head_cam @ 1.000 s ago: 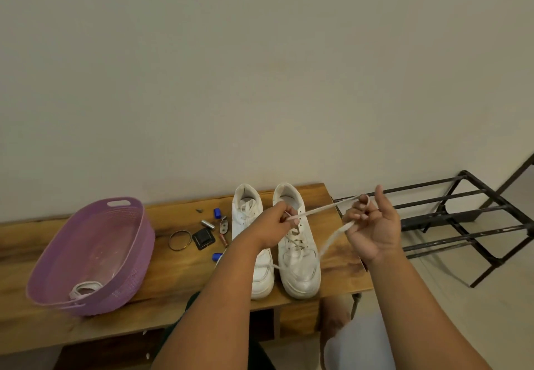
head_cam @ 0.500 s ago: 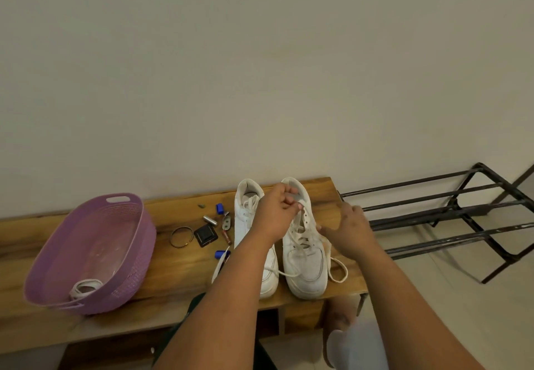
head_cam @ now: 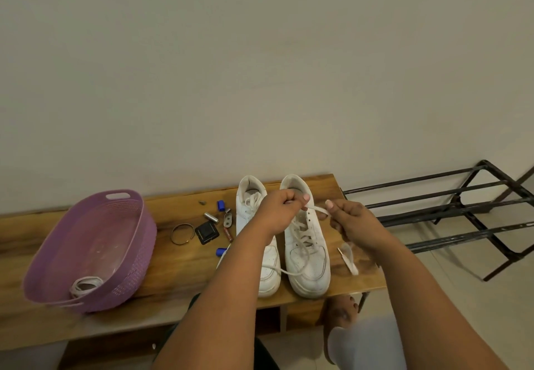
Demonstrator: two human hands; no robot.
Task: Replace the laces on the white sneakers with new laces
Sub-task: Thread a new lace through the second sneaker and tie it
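Wooden counter (head_cam: 179, 268) across the lower half of the frame, against a plain wall. Black metal rack (head_cam: 450, 210) at right, on the floor. Purple plastic basket (head_cam: 86, 248) at lower left on the counter, a coiled white lace (head_cam: 85, 284) inside. Two white sneakers (head_cam: 306, 248) side by side at centre, toes toward the frame's bottom edge. Left hand (head_cam: 278, 213) above the sneakers, fingers curled, pinching one end of a white shoelace (head_cam: 316, 210). Right hand (head_cam: 351, 220) just beside it, pinching the same shoelace, a short span stretched between both. Loose lace end (head_cam: 348, 259) draped on the counter right of the sneakers. Small items between basket and sneakers: bangle (head_cam: 182, 233), black square piece (head_cam: 207, 232), batteries (head_cam: 211, 217).
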